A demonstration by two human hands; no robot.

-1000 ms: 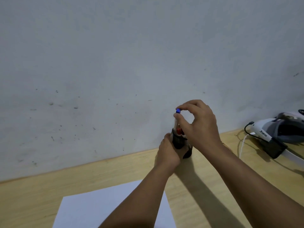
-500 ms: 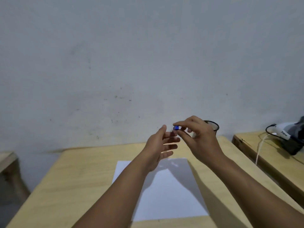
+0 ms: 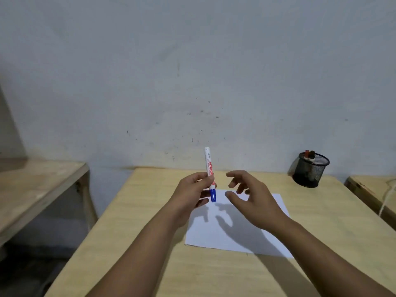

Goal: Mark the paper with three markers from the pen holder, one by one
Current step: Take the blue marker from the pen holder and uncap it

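Observation:
My left hand [image 3: 192, 192] grips a white marker [image 3: 209, 168] with a blue cap, held nearly upright with the cap pointing down, above the far edge of the white paper [image 3: 233, 228]. Just to the marker's right, my right hand [image 3: 250, 198] hovers with its fingers spread and holds nothing. The black mesh pen holder [image 3: 310, 169] stands at the table's far right corner, with a red-topped and a dark-topped marker showing above its rim.
The light wooden table [image 3: 132, 243] carries the paper in its middle. A second wooden table [image 3: 32, 189] stands to the left across a gap. Another table edge [image 3: 368, 189] with a white cable lies at the right. A grey wall rises behind.
The marker passed from my right hand to my left, which now holds it upright, cap down. My right hand opened. The view pulled back from the pen holder and tilted down over the paper.

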